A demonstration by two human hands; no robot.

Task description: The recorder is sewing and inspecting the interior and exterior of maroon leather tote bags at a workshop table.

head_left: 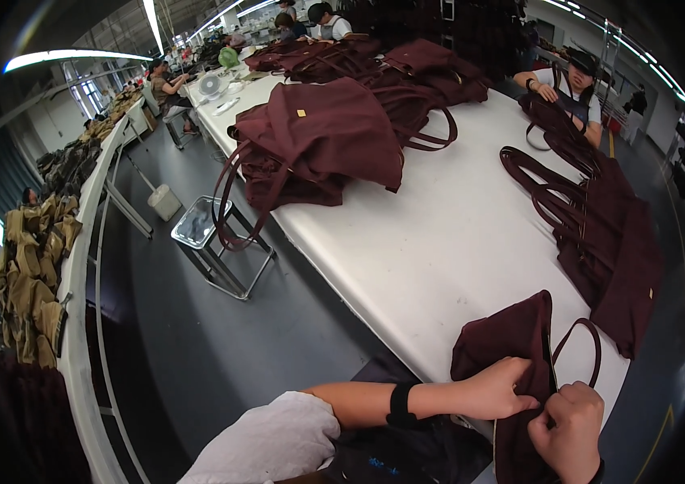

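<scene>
Close to me, at the table's near right corner, lies a maroon fabric tote bag [488, 343] with its opening edge turned toward my right. My left hand [500, 391] has its fingers closed on the cloth beside that edge. Just to the right, my right hand [570, 427] is curled in a fist-like pinch on the same edge. What sits between the fingertips is too small to make out. One strap [598, 351] of the bag arches up beyond my right hand. The bag's lower part hangs toward me, partly hidden by my hands.
On the white table [439, 250], more maroon bags [326, 129] are heaped at the far left. Others lie in an overlapping row [613, 242] along the right edge. A co-worker [580, 81] handles bags at the far right. A metal stool [195, 223] stands left of the table.
</scene>
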